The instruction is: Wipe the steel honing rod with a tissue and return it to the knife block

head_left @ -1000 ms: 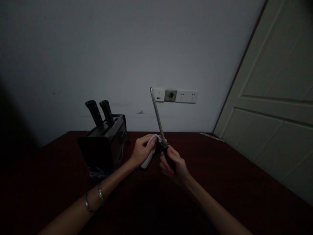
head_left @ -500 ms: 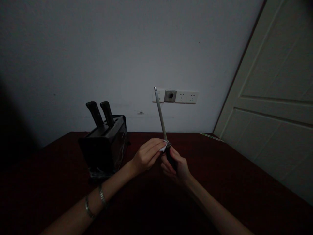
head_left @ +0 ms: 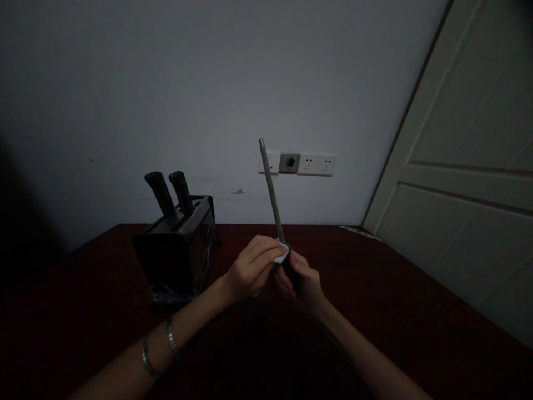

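Note:
My right hand (head_left: 306,283) grips the black handle of a honing steel (head_left: 272,194), whose grey rod points up and slightly left in front of the wall. My left hand (head_left: 252,266) is closed on a small white cloth (head_left: 281,254), pressed against the base of the rod just above the handle. Both hands hover over the dark red table (head_left: 400,300). Two bracelets sit on my left wrist.
A black knife block (head_left: 179,250) with two black handles sticking up stands to the left on the table. White wall sockets (head_left: 310,164) are behind the rod. A cream door (head_left: 470,183) is at the right. The room is dim.
The white cloth has gone from hanging loose beside the handle to being bunched at the rod's base under my left fingers. The steel has risen a little and stands more upright.

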Demonstrator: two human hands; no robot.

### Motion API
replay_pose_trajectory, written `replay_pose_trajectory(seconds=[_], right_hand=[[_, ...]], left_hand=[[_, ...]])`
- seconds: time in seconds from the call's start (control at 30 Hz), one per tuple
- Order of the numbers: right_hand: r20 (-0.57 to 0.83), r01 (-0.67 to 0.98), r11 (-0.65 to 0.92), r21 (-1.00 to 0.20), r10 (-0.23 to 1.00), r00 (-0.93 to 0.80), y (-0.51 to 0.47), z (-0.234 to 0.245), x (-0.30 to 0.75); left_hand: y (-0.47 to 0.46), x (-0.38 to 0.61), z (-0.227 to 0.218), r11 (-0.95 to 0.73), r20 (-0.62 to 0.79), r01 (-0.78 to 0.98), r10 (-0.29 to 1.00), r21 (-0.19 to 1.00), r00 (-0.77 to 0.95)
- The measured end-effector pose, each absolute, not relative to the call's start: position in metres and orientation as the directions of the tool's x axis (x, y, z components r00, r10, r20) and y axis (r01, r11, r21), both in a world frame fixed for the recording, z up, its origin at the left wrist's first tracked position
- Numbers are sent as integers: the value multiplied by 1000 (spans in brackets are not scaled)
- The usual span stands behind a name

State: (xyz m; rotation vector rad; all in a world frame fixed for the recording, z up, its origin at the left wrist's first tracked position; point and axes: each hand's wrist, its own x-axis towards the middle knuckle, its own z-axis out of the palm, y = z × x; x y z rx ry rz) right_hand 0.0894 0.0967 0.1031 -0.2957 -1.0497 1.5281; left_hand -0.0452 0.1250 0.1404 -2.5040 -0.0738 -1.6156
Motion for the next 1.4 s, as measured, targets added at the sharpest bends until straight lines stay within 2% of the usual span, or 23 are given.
replay_pose_trajectory(seconds=[0.23, 0.5, 0.57, 0.63, 0.73, 0.9, 0.97, 1.0, 1.07, 1.1, 1.13, 1.17, 1.23, 1.3, 1.4], right_hand=[[370, -656, 57, -752, 860, -350, 95, 104, 94], [338, -661, 4, -751, 861, -379, 91, 109, 95], [334, -666, -16, -746, 856, -394, 91, 111, 96], [330, -668, -21, -744, 858, -394, 91, 112, 97], [329, -668, -1, -744, 869, -368, 92, 113, 99], [322, -668, 1, -744, 877, -358, 96, 110, 99], [317, -667, -6, -745, 877, -362, 97, 109, 99], [312, -667, -9, -745, 879, -361, 97, 108, 99], [299, -665, -14, -746, 886, -355, 97, 109, 99], [294, -665, -16, -746, 890, -350, 97, 109, 99], [289, -667, -17, -745, 893, -346, 97, 109, 98], [285, -668, -21, -744, 895, -344, 97, 109, 98], [271, -672, -37, -740, 898, -348, 97, 109, 98], [253, -681, -66, -730, 898, -359, 98, 108, 99], [238, -703, -111, -702, 895, -378, 101, 106, 100]], left_hand=[[124, -43, 141, -998, 944, 69, 16, -8, 329], [127, -44, 141, -990, 931, 26, 141, 140, 337], [130, -46, 141, -973, 913, 49, 230, 227, 338], [136, -48, 141, -921, 865, 106, 387, 374, 318], [145, -52, 141, -779, 755, 198, 626, 595, 195], [161, -55, 140, -623, 633, 164, 774, 765, -18], [166, -55, 138, -486, 491, 76, 867, 871, -86], [169, -55, 136, -360, 359, 7, 930, 933, -81], [173, -53, 132, -27, 36, -147, 998, 989, 55], [174, -53, 130, 120, -86, -213, 983, 970, 162], [175, -52, 128, 218, -149, -268, 956, 939, 255], [175, -51, 128, 262, -162, -311, 936, 913, 313], [171, -48, 127, 212, -99, -368, 948, 905, 303], [165, -46, 129, 63, 14, -355, 978, 933, 209], [152, -44, 134, -251, 271, -220, 961, 942, 63]])
